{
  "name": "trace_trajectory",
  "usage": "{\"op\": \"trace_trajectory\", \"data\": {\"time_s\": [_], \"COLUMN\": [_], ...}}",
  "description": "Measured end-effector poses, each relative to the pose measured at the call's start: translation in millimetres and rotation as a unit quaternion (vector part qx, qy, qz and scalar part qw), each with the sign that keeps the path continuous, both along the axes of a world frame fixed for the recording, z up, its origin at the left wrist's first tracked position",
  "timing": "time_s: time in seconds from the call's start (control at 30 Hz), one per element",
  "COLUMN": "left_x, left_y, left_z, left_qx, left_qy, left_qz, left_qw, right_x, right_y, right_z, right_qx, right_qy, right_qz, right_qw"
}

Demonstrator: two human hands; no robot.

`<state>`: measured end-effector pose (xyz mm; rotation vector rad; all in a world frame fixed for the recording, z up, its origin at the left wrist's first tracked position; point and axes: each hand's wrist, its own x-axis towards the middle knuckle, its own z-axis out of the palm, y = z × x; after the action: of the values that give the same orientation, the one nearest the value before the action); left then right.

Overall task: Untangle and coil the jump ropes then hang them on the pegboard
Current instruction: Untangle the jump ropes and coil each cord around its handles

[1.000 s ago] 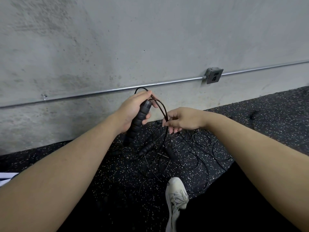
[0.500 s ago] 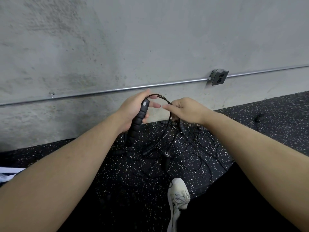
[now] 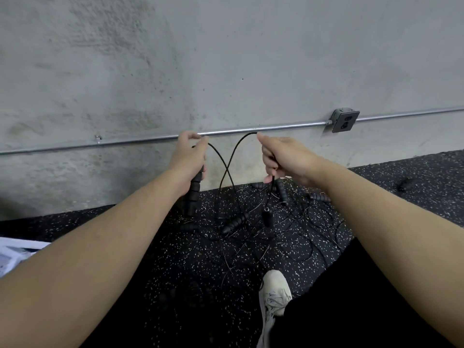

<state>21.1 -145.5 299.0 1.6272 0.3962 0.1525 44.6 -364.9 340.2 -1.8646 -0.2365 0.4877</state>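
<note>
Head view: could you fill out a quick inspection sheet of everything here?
Surface: black speckled rubber floor.
Job's things: tangled jump ropes heaped on the floor, several black handles among them; no pegboard seen.
Clutter: white item at the left edge, unclear.
Hands: left hand grips a black handle; right hand pinches the cord, which crosses itself between them.
Cables: nothing seen apart from the ropes.
Surroundings: concrete wall, metal conduit, outlet box, white shoe.

Rough concrete wall (image 3: pixel 226 59), speckled rubber floor (image 3: pixel 200 272)
</note>
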Motion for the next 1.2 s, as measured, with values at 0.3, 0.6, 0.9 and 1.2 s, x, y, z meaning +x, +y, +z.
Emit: {"op": "trace_trajectory", "data": {"time_s": [0.3, 0.6, 0.9, 1.2], "left_x": [-39.2, -55.4, -57.2, -59.8], "left_y": [-18.6, -1.5, 40.6, 72.5], "left_z": [1.6, 0.2, 20.4, 34.6], "left_qx": [0.181, 0.197, -0.101, -0.249], "left_qy": [0.020, -0.007, -0.026, -0.035], "left_qz": [-0.268, -0.265, -0.105, -0.001], "left_qw": [0.946, 0.944, 0.989, 0.968], "right_x": [4.5, 12.1, -3.6, -21.2], "right_y": [36.5, 73.7, 116.0, 140.4], "right_z": [9.4, 6.4, -9.2, -24.0], "right_qx": [0.164, 0.110, -0.033, -0.129], "right_qy": [0.086, 0.100, -0.038, -0.125], "right_qz": [-0.015, -0.066, -0.028, 0.270], "right_qw": [0.983, 0.987, 0.998, 0.946]}}
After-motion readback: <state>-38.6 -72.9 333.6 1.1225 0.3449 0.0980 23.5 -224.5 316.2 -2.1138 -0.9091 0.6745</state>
